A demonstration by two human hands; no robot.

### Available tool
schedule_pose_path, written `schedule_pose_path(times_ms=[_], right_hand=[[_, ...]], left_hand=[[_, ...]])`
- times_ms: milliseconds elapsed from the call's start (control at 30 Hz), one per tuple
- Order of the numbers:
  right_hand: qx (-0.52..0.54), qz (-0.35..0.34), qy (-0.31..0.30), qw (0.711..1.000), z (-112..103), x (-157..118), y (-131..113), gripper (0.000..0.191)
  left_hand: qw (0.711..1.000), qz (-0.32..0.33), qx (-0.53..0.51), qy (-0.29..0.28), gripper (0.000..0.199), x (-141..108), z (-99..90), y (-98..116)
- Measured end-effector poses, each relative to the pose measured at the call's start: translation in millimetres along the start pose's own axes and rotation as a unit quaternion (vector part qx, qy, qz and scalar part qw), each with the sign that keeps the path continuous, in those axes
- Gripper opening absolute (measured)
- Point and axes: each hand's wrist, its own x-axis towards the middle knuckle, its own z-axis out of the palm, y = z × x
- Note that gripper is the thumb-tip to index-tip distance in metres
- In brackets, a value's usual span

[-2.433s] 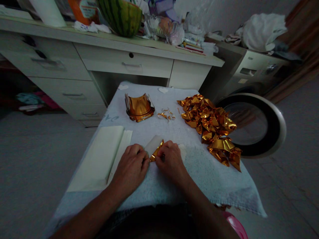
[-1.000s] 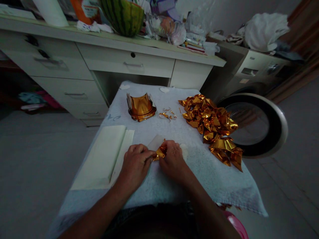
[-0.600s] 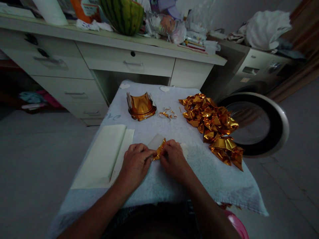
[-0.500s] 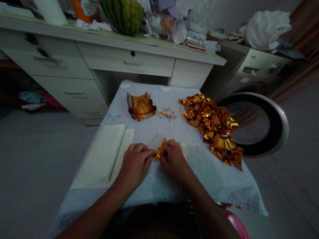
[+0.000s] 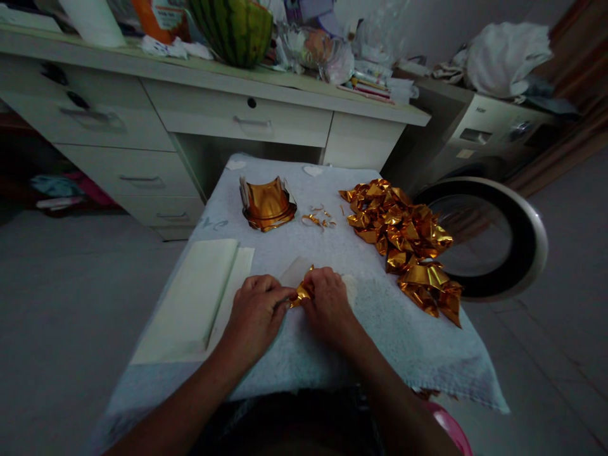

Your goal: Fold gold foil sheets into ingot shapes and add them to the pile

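Note:
Between my hands, low over the cloth-covered table [image 5: 294, 354], is a small piece of gold foil paper [image 5: 302, 294] with a pale translucent sheet [image 5: 295, 268] behind it. My left hand [image 5: 262, 303] pinches the foil's left end between thumb and forefinger. At the foil's right side, my right hand [image 5: 327, 299] is closed on it, covering part of it. A stack of curved gold foil sheets [image 5: 268, 204] stands farther back on the left. Folded gold foil pieces [image 5: 394, 221] lie heaped along the right side.
Gold scraps [image 5: 319, 220] lie mid-table. At the left are pale paper sheets [image 5: 194, 297]. Behind the table runs a white desk [image 5: 285, 120] carrying a cut watermelon [image 5: 232, 31]. A washing machine's open round door [image 5: 527, 240] stands at the right, near the table edge.
My right hand's fingers have turned slightly over the foil, covering its upper end more. My left hand keeps its pinch, and the view has shifted a little.

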Motion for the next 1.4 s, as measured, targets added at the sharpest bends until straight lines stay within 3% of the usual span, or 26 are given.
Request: schedule_pose_path(times_ms=[133, 233, 367, 500, 733, 833, 933, 1000, 1100, 1267, 1400], right_hand=[[0.019, -0.018, -0.007, 1.000, 0.0, 1.6, 8.5, 0.043], [0.039, -0.021, -0.029, 0.999, -6.8, 3.2, 11.4, 0.048], [0.091, -0.020, -0.075, 0.993, -24.5, 9.3, 11.3, 0.044], [0.113, -0.042, -0.144, 0.982, -42.0, 25.5, 14.5, 0.026], [0.029, -0.141, -0.114, 0.983, -43.3, 54.2, 28.5, 0.019], [0.053, -0.158, -0.125, 0.978, -39.2, 56.0, 31.0, 0.017], [0.058, -0.155, -0.090, 0.982, -36.2, 54.2, 30.7, 0.016], [0.038, -0.143, -0.069, 0.987, -34.9, 53.0, 29.4, 0.026], [0.007, -0.130, -0.081, 0.988, -33.9, 52.4, 26.9, 0.040], [-0.009, -0.121, -0.100, 0.988, -33.1, 52.2, 25.7, 0.047], [-0.024, -0.100, -0.097, 0.990, -32.1, 50.3, 25.2, 0.052]], left_hand=[[1.000, 0.006, -0.001, 0.003, 0.024, -0.7, 0.0, -0.3], [1.000, 0.016, 0.001, 0.009, 0.026, -2.7, -0.6, 0.4], [0.999, 0.032, 0.003, 0.018, 0.030, -6.1, -2.0, 3.0], [0.999, 0.048, 0.008, 0.017, 0.027, -7.8, -2.2, 5.0], [0.995, 0.091, 0.021, 0.028, 0.021, -7.1, 2.5, 4.0], [0.993, 0.105, 0.017, 0.042, 0.021, -7.5, 5.1, 3.7], [0.993, 0.109, 0.004, 0.043, 0.022, -7.9, 5.6, 3.6], [0.993, 0.110, -0.002, 0.047, 0.022, -7.6, 5.0, 3.4], [0.993, 0.103, 0.003, 0.061, 0.020, -6.5, 4.0, 3.6], [0.996, 0.050, 0.020, 0.077, 0.011, -6.1, 3.0, 6.3], [0.994, -0.012, 0.066, 0.091, 0.039, -5.7, 1.6, 7.0]])
